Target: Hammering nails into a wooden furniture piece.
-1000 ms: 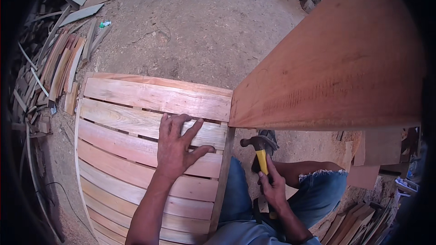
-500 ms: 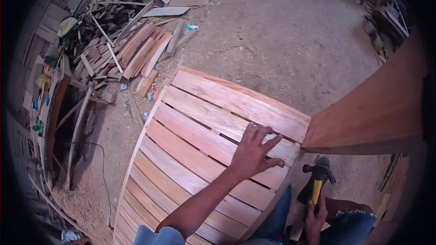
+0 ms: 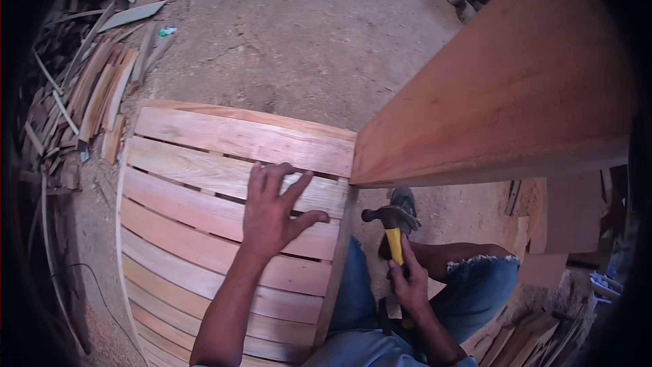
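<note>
A slatted wooden panel [image 3: 285, 273] lies in front of me, its light and reddish slats set apart by narrow gaps. Over its right part is my left hand [image 3: 266, 212], fingers spread and the thumb held away from the forefinger. Nothing shows between them. To the right of the panel's edge, my right hand [image 3: 410, 285] is wrapped round a claw hammer [image 3: 392, 231] with a yellow-and-black handle. The hammer's dark head points up, above my knee. A broad reddish-brown board [image 3: 502, 95] rises from the panel's far right corner.
Scrap timber and offcuts [image 3: 109, 95] are heaped on the dirt floor [image 3: 285, 41] at the left. A thin cable [image 3: 95, 278] runs along the ground there. More wooden pieces [image 3: 523, 340] lie at the lower right, beside my bent leg [image 3: 475, 292].
My view has swung to the right, so the panel and both hands appear further left. The left hand stays spread over the slats, and the hammer stays in my right hand.
</note>
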Demonstrator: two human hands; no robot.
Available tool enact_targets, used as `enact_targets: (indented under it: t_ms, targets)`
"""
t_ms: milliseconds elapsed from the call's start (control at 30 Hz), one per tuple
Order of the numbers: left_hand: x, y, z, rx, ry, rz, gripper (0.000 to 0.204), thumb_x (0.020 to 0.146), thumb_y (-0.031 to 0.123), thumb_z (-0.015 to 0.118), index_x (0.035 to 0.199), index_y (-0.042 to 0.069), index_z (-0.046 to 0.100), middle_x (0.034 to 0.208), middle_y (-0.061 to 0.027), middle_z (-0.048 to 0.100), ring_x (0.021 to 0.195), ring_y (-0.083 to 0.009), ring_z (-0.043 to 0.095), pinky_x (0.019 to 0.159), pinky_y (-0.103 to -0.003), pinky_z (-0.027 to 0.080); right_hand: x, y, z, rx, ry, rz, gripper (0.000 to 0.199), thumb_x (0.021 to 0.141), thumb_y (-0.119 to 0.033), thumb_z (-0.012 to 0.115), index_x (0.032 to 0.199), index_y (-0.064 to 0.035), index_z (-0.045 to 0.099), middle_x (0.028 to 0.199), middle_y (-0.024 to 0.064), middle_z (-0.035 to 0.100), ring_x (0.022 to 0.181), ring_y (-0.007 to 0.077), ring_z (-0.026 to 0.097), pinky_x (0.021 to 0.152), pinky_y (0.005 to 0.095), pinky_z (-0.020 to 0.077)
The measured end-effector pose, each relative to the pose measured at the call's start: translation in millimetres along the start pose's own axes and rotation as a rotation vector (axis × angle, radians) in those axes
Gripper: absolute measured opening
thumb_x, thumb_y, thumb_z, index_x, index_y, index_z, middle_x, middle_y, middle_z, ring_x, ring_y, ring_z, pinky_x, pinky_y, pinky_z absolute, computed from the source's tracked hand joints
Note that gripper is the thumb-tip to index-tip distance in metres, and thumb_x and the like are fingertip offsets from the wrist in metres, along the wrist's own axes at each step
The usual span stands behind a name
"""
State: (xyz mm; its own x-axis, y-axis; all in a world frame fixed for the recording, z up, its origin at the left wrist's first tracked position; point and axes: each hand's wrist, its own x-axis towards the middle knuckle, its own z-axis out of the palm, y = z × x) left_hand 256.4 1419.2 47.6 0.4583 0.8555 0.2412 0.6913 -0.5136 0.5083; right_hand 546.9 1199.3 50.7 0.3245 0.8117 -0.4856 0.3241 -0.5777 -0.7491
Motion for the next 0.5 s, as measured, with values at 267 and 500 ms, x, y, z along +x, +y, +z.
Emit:
enact_targets:
  t_ms: [267,500]
  targets:
    - [0.8,5.2,9.0,-0.004,-0.017,-0.003,0.079,0.082,0.054,0.096,0.146,0.013,0.077,0.146,-0.0143,0.06,0.143,-0.0375,0.054,0.133,-0.067,0.033,-2.4,12.5,-5.1,-0.012,0.055,-0.079,0.074,0.115,-0.007,0.066,0.182,-0.0216,0.039,0.082,-0.0015,0.066,0.068,0.0061,0.058,0.064,0.026,0.0537]
    - [-0.8,5.2,10.4,0.011,-0.03,-0.003,0.078,0.085,0.057,0.093,0.148,0.014,0.077,0.146,-0.0143,0.06,0.143,-0.038,0.054,0.134,-0.066,0.031,-10.7,20.3,-7.7,-0.201,0.16,-0.307,0.073,0.113,-0.004,0.067,0.18,-0.0103,0.041,0.08,0.0015,0.068,0.069,0.0067,0.062,0.066,0.0279,0.0556]
